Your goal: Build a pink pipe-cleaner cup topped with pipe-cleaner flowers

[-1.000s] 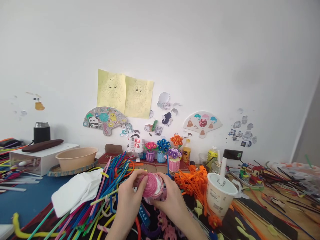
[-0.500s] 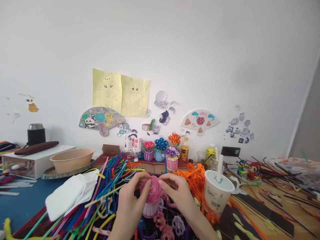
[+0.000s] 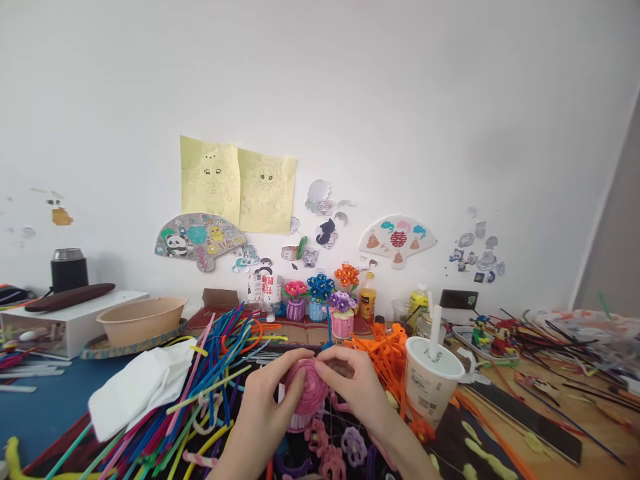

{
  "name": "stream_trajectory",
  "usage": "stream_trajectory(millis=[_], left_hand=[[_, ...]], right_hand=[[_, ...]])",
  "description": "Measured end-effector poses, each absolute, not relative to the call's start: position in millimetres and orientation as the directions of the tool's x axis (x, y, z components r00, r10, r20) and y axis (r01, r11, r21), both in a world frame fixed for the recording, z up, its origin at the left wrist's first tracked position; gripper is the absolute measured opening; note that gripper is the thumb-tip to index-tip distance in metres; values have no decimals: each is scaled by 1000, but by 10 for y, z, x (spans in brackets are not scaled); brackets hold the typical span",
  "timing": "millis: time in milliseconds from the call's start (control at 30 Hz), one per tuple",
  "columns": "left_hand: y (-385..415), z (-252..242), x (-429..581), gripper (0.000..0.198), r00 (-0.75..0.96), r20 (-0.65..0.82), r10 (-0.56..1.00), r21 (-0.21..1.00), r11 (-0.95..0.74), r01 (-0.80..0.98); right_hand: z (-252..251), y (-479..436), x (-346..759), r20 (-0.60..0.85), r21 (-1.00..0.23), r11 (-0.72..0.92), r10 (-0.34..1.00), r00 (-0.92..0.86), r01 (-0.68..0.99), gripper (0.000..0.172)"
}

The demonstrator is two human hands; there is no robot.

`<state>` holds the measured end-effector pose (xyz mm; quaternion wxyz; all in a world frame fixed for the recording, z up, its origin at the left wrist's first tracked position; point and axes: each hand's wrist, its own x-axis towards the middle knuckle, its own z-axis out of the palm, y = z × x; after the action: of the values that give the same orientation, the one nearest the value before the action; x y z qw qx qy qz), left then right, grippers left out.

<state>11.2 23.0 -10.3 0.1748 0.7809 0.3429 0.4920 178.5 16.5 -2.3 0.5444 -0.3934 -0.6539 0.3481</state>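
Between my hands stands a small pot wrapped in pipe cleaners, its pink coiled top [image 3: 309, 388] facing up towards me and its pale ribbed side [image 3: 300, 421] showing below. My left hand [image 3: 273, 393] grips the pot's left rim, thumb lying over the coil. On the right, my right hand [image 3: 353, 383] pinches the upper right edge of the coil with thumb and forefinger. The fingers behind the pot are hidden. Below lie pink pipe-cleaner flowers [image 3: 333, 461] and a lilac flower [image 3: 354, 445].
Loose coloured pipe cleaners [image 3: 200, 373] spread on the left beside white tissues [image 3: 143, 383]. Orange pipe cleaners [image 3: 390, 360] and a paper cup with a straw [image 3: 431, 383] stand on the right. Finished flower pots [image 3: 343, 323] line the back near a juice bottle [image 3: 368, 298].
The pot has tipped towards me, so more of the coiled top shows and less of its side. Both hands stay on it, and the view has shifted slightly.
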Motion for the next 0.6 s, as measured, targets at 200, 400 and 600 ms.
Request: stream_trajectory(millis=[200, 400, 600], left_hand=[[210, -75, 124, 17, 272, 640, 719, 628, -693, 354], [191, -85, 131, 12, 264, 629, 731, 662, -682, 312], [197, -91, 139, 8, 260, 641, 722, 652, -691, 312]], right_hand=[[-40, 168, 1772, 446, -880, 454, 891, -87, 136, 23], [-53, 172, 1738, 446, -883, 454, 891, -85, 119, 25], [-55, 170, 1720, 450, -887, 457, 888, -92, 73, 23]])
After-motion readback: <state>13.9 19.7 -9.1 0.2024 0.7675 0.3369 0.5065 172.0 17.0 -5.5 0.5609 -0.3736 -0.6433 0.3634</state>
